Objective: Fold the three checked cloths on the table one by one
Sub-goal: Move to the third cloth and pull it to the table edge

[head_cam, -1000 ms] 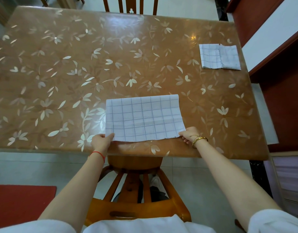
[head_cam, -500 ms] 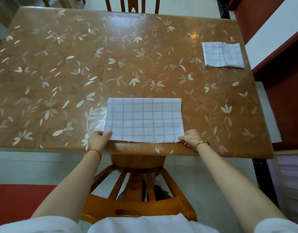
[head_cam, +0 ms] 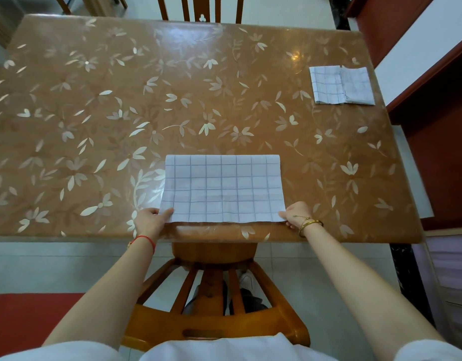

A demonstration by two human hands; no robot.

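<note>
While the checked cloth [head_cam: 223, 188] lies flat near my edge of the table [head_cam: 94, 100], folded over into a wide rectangle with its fold on the far side, I hold it by its two near corners. My left hand [head_cam: 151, 221] pinches the near left corner, with the thumb on top of the fabric and the fingers curled beneath it. My right hand [head_cam: 296, 214] pinches the near right corner in the same way, though most of its fingers are hidden from me. The cloth's near edge runs just inside the table's rim, straight between my hands. A red string [head_cam: 146, 239] circles my left wrist and a gold bangle [head_cam: 310, 225] my right. Well apart from this cloth, at the far right corner of the table, the folded cloths [head_cam: 341, 86] lie side by side, touching. The tabletop is glossy brown with pale flowers and leaves. Below my arms stands a wooden chair [head_cam: 214, 321], pushed in under the table, and another chair [head_cam: 202, 9] shows at the far side. A red mat [head_cam: 21, 316] lies on the floor to my left.
</note>
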